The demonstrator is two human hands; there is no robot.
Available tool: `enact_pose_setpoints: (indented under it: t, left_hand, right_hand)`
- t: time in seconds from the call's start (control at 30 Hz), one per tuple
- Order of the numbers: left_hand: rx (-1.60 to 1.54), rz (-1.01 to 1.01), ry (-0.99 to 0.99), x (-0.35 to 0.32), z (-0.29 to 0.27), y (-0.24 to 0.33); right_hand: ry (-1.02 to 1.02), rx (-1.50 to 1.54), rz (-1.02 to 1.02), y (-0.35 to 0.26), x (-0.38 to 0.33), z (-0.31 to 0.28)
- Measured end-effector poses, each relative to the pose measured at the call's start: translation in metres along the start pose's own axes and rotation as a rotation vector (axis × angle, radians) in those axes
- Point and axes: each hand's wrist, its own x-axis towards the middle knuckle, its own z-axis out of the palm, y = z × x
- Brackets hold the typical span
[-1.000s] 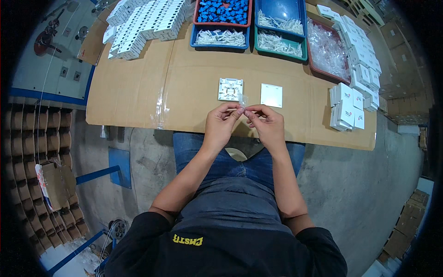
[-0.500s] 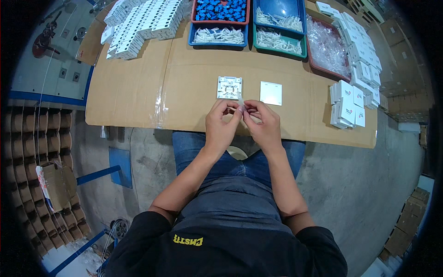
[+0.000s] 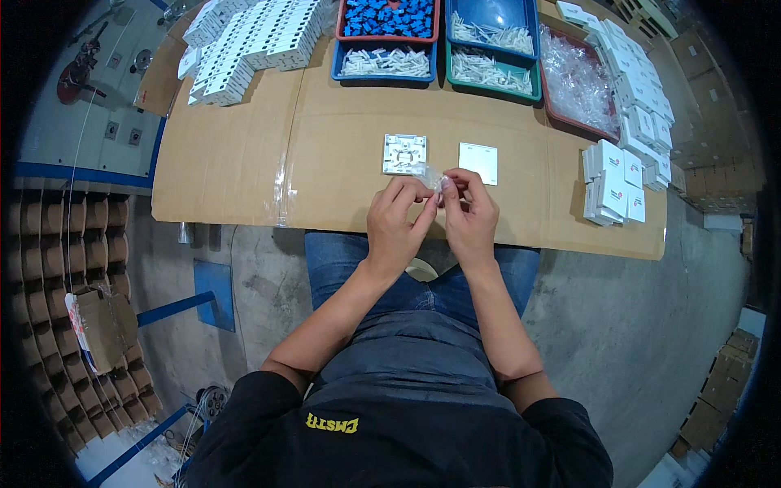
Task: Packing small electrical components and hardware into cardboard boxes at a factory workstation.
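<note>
Clear plastic bag (image 3: 426,172): featherlight, limp, best pinched by its edge

The small bag sits between the fingertips of both hands, just above the near part of the cardboard-covered desk (image 3: 244,163). The left hand (image 3: 393,224) has its fingers curled and thumb drawn in, pinching the film from the eight o'clock side. The right hand (image 3: 472,220) is bunched likewise, thumb and forefinger closed on it at about four o'clock. Whether anything lies inside is too small to tell.

Such film should weigh next to nothing, fold under any push, and slide over itself; a hard pull could stretch or tear it. Taking hold by an edge or corner, two fingertips a side, looks soundest.

From the bag, a square white fitting (image 3: 404,154) lies close by between ten and eleven o'clock, a flat white plate (image 3: 478,165) between two and three, and a red tray (image 3: 578,130) of clear film toward two, well apart.
</note>
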Motion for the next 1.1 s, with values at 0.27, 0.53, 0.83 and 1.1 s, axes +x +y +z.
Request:
enact_pose_setpoints:
  t: [0.27,0.53,0.83,1.1]
  left_hand:
    - [-0.468,-0.448,-0.030,-0.008,0.005,-0.012]
    - [-1.047,-0.952,-0.033,-0.002,0.002,-0.012]
    - [-1.003,-0.806,-0.036,-0.003,0.001,-0.012]
    - [-0.910,-0.754,0.052,-0.003,0.005,-0.015]
  right_hand:
    - [-0.069,0.176,0.021,0.004,0.000,-0.003]
    - [-0.222,0.365,0.033,0.011,-0.001,-0.004]
    - [-0.222,0.520,0.235,0.028,0.002,-0.006]
    - [-0.199,0.581,0.349,0.018,0.002,-0.002]
